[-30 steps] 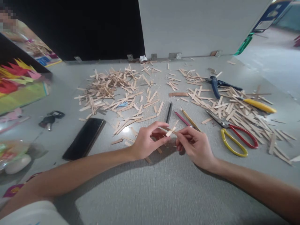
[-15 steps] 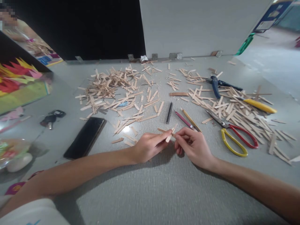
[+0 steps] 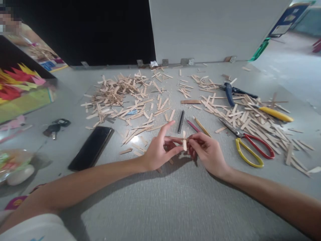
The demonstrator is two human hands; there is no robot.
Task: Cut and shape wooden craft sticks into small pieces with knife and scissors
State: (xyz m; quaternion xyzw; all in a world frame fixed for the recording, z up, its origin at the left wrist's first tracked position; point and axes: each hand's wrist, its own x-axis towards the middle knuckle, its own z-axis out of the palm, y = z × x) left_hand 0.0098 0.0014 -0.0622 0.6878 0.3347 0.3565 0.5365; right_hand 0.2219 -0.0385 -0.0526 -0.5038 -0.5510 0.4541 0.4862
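Observation:
Two small pieces of wooden craft stick form a cross (image 3: 185, 141) in front of me, one upright across a level one. My right hand (image 3: 207, 152) is closed, pinching the right end of the level stick between thumb and fingertips. My left hand (image 3: 159, 149) is beside it with the index finger raised and the thumb stretched out toward the cross; its other fingers curl behind the stick, and whether they touch it I cannot tell. Just beyond the hands lie a black pen (image 3: 181, 121), a purple pencil (image 3: 192, 126) and a yellow pencil (image 3: 202, 126).
Cut stick pieces lie in a left heap (image 3: 117, 88) and a right heap (image 3: 265, 125). Scissors (image 3: 242, 135), blue-handled cutters (image 3: 228, 93) and a yellow-handled tool (image 3: 276, 113) lie rightward. A phone (image 3: 91, 149) and keys (image 3: 54, 129) are leftward. An upright panel (image 3: 213, 30) stands behind.
My left index finger has lifted away from the crossed sticks, and the left hand has opened. The cross has turned more upright, with the right hand still pinching it.

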